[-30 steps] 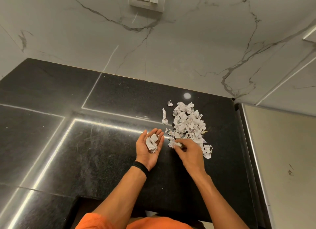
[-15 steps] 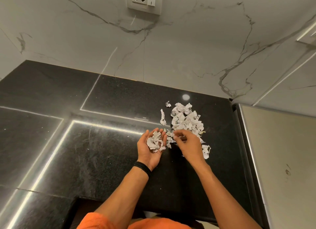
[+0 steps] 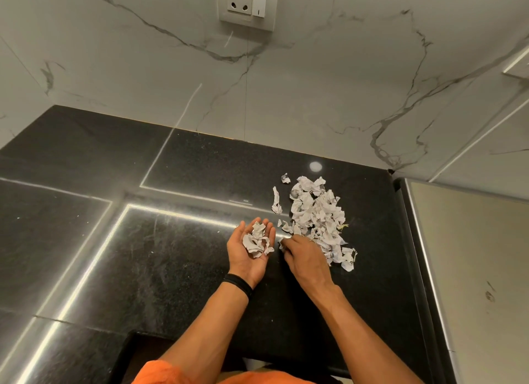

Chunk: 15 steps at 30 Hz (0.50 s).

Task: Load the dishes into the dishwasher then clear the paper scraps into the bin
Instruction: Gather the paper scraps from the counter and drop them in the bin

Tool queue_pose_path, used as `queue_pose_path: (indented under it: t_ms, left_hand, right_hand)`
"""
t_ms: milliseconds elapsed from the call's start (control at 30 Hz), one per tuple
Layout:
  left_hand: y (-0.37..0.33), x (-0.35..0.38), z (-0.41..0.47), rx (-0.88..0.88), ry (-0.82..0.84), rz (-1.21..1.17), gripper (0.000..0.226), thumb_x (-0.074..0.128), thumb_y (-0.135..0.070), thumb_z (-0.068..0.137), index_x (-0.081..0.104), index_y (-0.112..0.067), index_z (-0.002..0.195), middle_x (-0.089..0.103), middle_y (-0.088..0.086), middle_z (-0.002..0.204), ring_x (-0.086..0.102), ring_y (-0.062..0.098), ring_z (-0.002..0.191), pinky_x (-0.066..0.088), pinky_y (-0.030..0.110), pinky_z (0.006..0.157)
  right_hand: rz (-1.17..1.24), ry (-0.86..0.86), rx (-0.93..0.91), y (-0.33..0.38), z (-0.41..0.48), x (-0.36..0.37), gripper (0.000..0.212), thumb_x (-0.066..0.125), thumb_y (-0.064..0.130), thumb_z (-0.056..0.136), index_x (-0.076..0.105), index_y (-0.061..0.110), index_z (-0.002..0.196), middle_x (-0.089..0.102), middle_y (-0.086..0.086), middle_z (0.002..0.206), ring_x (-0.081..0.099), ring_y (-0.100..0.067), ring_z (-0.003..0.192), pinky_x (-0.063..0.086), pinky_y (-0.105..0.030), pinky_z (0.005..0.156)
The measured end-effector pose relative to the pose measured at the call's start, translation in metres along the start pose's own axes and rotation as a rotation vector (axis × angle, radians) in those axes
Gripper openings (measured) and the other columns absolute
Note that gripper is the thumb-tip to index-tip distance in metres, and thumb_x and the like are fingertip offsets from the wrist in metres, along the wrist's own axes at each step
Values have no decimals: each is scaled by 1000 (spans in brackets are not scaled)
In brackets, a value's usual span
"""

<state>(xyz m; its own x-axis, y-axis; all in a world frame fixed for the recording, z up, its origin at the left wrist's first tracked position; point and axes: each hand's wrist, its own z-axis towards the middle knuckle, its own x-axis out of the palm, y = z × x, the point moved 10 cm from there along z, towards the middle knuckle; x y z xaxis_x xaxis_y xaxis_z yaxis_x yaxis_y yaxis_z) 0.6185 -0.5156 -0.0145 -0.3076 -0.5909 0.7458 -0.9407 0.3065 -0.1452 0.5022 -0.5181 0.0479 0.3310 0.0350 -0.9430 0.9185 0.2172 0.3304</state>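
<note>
A heap of torn white paper scraps (image 3: 316,213) lies on the black stone counter (image 3: 160,254) near its right end. My left hand (image 3: 249,250) lies palm up just left of the heap, fingers nearly straight, carrying a small clump of scraps (image 3: 256,240) in the palm. My right hand (image 3: 305,253) is palm down at the heap's near-left edge, its fingertips curled and pinching a few scraps (image 3: 282,244) against the counter. No dishwasher, dishes or bin are in view.
A marble-look wall with a socket and switch plate (image 3: 247,4) rises behind the counter. A beige panel with a metal edge (image 3: 469,269) borders the counter on the right. A recess opens in the counter's front edge (image 3: 137,352) near my body.
More scraps lie in my left palm than a second ago. My right hand went to the palm, then came back to the heap's near edge and pinched more scraps.
</note>
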Motion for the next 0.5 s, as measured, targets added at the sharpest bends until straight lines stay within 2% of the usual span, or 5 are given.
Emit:
queue_pose_path:
  t_ms: [133, 200, 267, 367, 500]
  left_hand:
    - [-1, 0, 2, 11, -9, 30, 44, 53, -31, 101, 59, 1, 131, 66, 21, 118, 66, 32, 105, 51, 43, 101]
    - [-2, 0, 3, 20, -10, 45, 45, 53, -31, 101, 59, 1, 132, 64, 21, 125, 65, 32, 108, 51, 43, 101]
    - [-2, -1, 4, 25, -12, 55, 45, 54, -32, 100, 59, 0, 132, 63, 21, 127, 65, 32, 109, 52, 42, 101]
    - [2, -1, 5, 16, -4, 86, 43, 53, -33, 100, 60, -2, 129, 64, 20, 124, 67, 30, 105, 54, 40, 95]
    - [11, 6, 1, -12, 32, 126, 38, 52, -34, 100, 64, -3, 118, 71, 18, 109, 68, 29, 97, 51, 39, 94]
  right_hand:
    - [93, -30, 141, -10, -5, -2, 14, 63, 24, 94, 68, 25, 108, 65, 9, 95, 62, -11, 83, 52, -30, 74]
    - [313, -67, 315, -26, -10, -6, 11, 69, 24, 90, 68, 29, 99, 67, 14, 87, 62, -5, 74, 55, -29, 71]
    - [591, -100, 448, -37, -13, -8, 11, 75, 22, 87, 68, 29, 93, 69, 12, 85, 64, -5, 75, 57, -28, 72]
    - [848, -148, 429, -32, -5, -17, 12, 80, 16, 85, 73, 24, 90, 74, 6, 87, 69, -11, 82, 59, -31, 77]
    - [977, -111, 306, -8, 10, -28, 8, 79, 16, 87, 78, 19, 93, 77, 4, 88, 72, -11, 86, 59, -28, 82]
